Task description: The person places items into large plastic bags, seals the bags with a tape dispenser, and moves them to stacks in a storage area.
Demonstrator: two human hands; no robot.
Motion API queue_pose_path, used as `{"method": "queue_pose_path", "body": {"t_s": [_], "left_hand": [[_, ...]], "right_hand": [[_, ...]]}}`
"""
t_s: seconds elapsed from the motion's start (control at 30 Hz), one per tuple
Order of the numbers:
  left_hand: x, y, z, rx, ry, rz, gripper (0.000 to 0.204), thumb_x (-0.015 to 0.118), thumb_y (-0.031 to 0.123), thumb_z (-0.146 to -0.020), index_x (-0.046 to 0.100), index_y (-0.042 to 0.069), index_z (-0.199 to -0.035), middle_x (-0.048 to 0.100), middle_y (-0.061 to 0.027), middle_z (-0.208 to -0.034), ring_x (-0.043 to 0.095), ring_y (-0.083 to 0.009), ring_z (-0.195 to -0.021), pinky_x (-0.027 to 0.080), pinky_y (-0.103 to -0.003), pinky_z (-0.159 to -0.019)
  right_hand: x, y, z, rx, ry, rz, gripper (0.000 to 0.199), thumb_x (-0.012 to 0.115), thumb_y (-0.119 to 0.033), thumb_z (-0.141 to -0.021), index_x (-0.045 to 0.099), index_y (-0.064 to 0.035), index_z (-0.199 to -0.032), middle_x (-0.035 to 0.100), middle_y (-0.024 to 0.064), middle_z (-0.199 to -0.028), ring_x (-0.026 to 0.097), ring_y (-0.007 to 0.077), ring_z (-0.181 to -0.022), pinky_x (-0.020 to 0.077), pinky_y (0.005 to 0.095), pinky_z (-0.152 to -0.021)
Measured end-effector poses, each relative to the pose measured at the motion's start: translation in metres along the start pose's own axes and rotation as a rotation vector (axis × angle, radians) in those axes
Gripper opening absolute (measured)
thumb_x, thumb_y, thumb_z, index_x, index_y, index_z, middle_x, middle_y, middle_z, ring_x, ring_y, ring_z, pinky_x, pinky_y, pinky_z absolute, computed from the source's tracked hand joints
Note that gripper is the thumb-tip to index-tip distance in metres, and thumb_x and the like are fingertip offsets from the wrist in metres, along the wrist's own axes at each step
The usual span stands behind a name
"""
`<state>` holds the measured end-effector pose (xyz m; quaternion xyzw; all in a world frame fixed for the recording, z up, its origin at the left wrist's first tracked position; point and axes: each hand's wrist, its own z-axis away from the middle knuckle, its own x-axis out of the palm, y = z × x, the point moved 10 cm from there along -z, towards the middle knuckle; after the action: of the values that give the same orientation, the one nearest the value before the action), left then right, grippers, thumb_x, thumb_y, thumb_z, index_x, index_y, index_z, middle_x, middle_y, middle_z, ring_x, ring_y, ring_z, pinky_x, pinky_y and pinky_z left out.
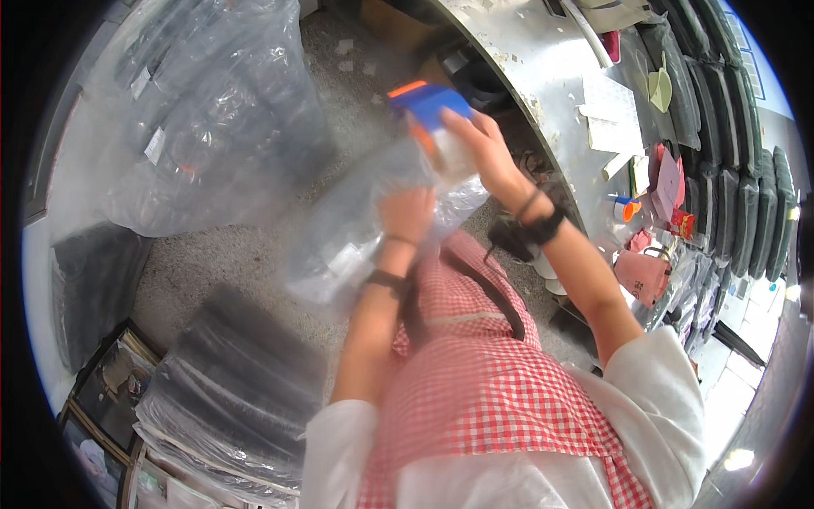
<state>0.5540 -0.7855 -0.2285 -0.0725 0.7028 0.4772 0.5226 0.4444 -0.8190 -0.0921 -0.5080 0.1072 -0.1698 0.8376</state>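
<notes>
In my right hand (490, 151) is a blue and orange tape dispenser (434, 105) with a pale roll of tape, held over the far right end of a clear plastic package (343, 222). The package looks grey inside its wrap, bears a small white label and lies slanted in front of my apron. My left hand (407, 214), smeared by motion, is closed on the package near its middle, below the dispenser. What the plastic contains is too blurred to make out.
A large heap of plastic-wrapped goods (229, 127) stands at the far left. Nearer lies a stack of wrapped dark pieces (229, 382). A metal worktable (555, 106) curves along the right, bearing papers, a pink pouch (642, 276) and an orange-blue roll (626, 209). Dark wrapped stacks (738, 195) line its back.
</notes>
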Motion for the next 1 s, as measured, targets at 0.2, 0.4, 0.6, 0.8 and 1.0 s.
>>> {"method": "queue_pose_path", "body": {"t_s": [0.2, 0.4, 0.6, 0.8, 1.0], "left_hand": [[0.001, 0.002, 0.023, -0.007, 0.062, 0.133, 0.030, 0.054, 0.031, -0.087, 0.057, 0.010, -0.066, 0.061, -0.0111, -0.065, 0.060, -0.0326, -0.059, 0.047, -0.046, -0.054], [0.003, -0.013, 0.000, -0.040, -0.020, 0.051, 0.030, 0.054, 0.031, -0.085, 0.059, 0.008, -0.067, 0.063, -0.0130, -0.067, 0.061, -0.0343, -0.063, 0.049, -0.047, -0.058], [-0.049, -0.057, -0.068, -0.086, 0.038, -0.002, 0.035, 0.053, 0.039, -0.088, 0.059, 0.010, -0.068, 0.065, -0.0118, -0.073, 0.062, -0.0337, -0.068, 0.048, -0.046, -0.059], [-0.043, -0.047, -0.070, -0.097, 0.019, -0.011, 0.035, 0.054, 0.038, -0.088, 0.059, 0.010, -0.068, 0.064, -0.0116, -0.074, 0.060, -0.0350, -0.067, 0.046, -0.047, -0.059], [-0.040, -0.038, -0.041, -0.036, -0.034, 0.022, 0.024, 0.059, 0.033, -0.086, 0.061, 0.009, -0.084, 0.064, -0.0113, -0.084, 0.060, -0.0333, -0.078, 0.047, -0.044, -0.068]], "right_hand": [[-0.008, 0.093, -0.019, 0.367, 0.003, 0.285, 0.049, 0.058, -0.043, -0.089, 0.065, 0.0056, -0.097, 0.066, 0.0130, -0.086, 0.065, 0.0199, -0.073, 0.0513, 0.0311, -0.066], [-0.015, 0.069, 0.069, 0.172, -0.073, 0.258, 0.052, 0.057, -0.041, -0.092, 0.054, 0.0057, -0.115, 0.063, 0.0087, -0.101, 0.059, 0.0112, -0.085, 0.0492, 0.0252, -0.072], [-0.078, 0.135, 0.181, 0.014, -0.104, 0.491, 0.058, 0.063, -0.040, -0.084, 0.054, 0.0074, -0.115, 0.063, 0.0142, -0.078, 0.060, 0.0187, -0.072, 0.0470, 0.0316, -0.068], [-0.081, 0.220, 0.131, 0.132, -0.001, 0.490, 0.058, 0.061, -0.041, -0.085, 0.055, 0.0064, -0.118, 0.064, 0.0215, -0.081, 0.064, 0.0309, -0.073, 0.0477, 0.0387, -0.070], [-0.053, 0.227, 0.044, 0.217, -0.134, 0.942, 0.056, 0.057, -0.050, -0.084, 0.061, 0.0033, -0.098, 0.065, 0.0241, -0.078, 0.063, 0.0393, -0.072, 0.0484, 0.0445, -0.068]]}}
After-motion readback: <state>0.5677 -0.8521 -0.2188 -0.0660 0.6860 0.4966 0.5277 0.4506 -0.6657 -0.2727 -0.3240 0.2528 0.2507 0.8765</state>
